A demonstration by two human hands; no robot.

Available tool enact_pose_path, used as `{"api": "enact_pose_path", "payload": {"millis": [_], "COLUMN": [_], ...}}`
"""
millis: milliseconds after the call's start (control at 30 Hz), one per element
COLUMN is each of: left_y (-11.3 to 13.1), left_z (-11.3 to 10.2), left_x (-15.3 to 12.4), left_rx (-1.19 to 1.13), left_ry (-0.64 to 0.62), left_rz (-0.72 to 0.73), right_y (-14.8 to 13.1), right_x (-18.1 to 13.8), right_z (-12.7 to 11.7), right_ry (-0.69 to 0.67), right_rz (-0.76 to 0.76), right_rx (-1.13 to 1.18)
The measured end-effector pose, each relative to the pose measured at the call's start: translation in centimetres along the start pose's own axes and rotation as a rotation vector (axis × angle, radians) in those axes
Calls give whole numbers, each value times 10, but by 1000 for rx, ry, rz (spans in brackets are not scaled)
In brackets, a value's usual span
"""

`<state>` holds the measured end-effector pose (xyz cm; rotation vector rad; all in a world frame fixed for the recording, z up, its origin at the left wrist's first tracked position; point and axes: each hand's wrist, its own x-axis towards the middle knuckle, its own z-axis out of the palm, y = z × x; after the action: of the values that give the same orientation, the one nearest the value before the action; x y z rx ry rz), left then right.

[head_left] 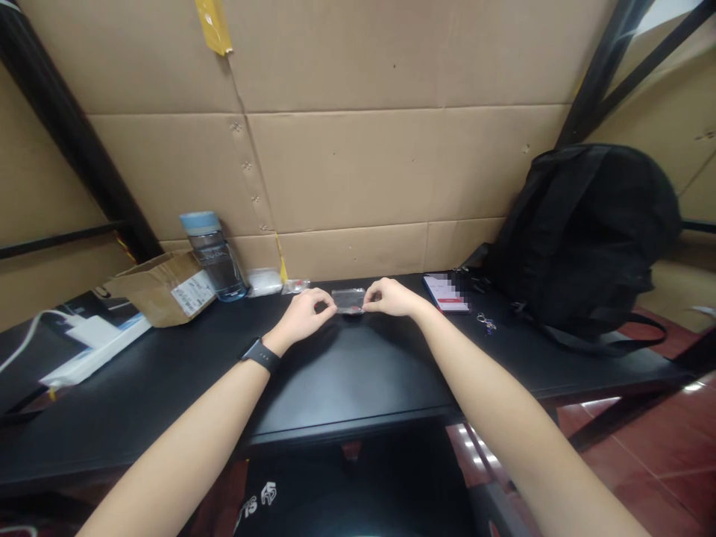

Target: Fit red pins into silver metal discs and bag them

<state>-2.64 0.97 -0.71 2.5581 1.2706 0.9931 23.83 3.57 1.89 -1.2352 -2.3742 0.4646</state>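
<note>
Over the desk [347,399], a watch [260,356] is being worn on the left wrist [276,344]. Near the back edge's middle, a clear packet [349,299] is being pinched at its left side by the left hand [300,317], at its right by the right hand [391,298]. That edge is being backed by cardboard [347,171].

Pinches small clear plastic pc [349,300] w/ L hand [302,317] and R hand [391,297], one at each end; on or just over blk table [335,395], can't tell which. Wears dark watch [261,356] on L wrist. Has phone [444,289], small trinket [486,323] and blk backpack [587,239] to R; white pkt [265,282], water btl [219,261], brown paper bag [148,298] and white pwr strip [101,356] to L. Faces cardboard wall [347,171] w/ yellow tape [213,28] up top.
</note>
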Motion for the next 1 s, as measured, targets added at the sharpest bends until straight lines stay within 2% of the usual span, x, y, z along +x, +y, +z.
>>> {"api": "enact_pose_path", "payload": {"millis": [100,200,300,400,500,567,833,1000], "left_y": [-4,-4,-2,2,5,7,7,2], "left_z": [3,7,11,14,17,19,22,23], "left_x": [1,0,-1,-3,-3,-3,-5,-6], "left_rx": [-16,68,166,215,218,207,162,196], "left_ry": [9,3,31,57,50,28,-126,-93], "left_rz": [-42,-102,-129,-85,-27,0,-46,-36], "right_y": [1,3,4,2,-3,-7,-4,1], "right_x": [2,4,5,6,7,6,7,10], "right_z": [3,9,17,24,27,26,33,34], "right_ry": [-37,-31,100,202,134,69,5,27], "right_rz": [66,109,93,-49,-221,-258,-111,-79], "right_rx": [-15,-50,-80,-84,-63,-63,-64,-2]}}
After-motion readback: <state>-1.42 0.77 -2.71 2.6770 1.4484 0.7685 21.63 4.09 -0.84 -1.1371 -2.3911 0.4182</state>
